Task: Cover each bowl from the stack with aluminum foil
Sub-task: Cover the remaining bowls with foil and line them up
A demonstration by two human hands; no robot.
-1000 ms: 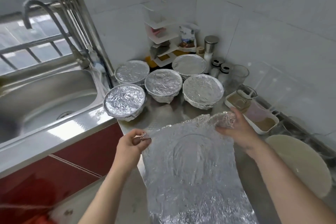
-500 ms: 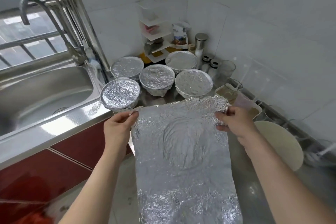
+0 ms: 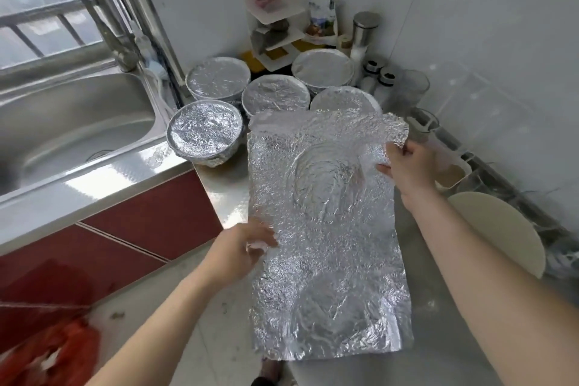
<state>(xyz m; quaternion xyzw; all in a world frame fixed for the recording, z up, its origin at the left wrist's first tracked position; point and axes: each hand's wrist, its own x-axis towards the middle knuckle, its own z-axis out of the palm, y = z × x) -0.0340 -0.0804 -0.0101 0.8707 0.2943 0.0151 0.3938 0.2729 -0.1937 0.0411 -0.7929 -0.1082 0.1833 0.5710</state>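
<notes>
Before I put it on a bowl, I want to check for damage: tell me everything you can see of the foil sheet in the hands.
The foil sheet is a long silver rectangle, heavily crinkled, with two round bowl-like imprints, one upper, one lower. No tear shows. Its far edge is curled and ragged. It spreads above the steel counter, close to the covered bowls. The right hand pinches its upper right edge; the left hand meets its left edge midway, grip blurred.
</notes>
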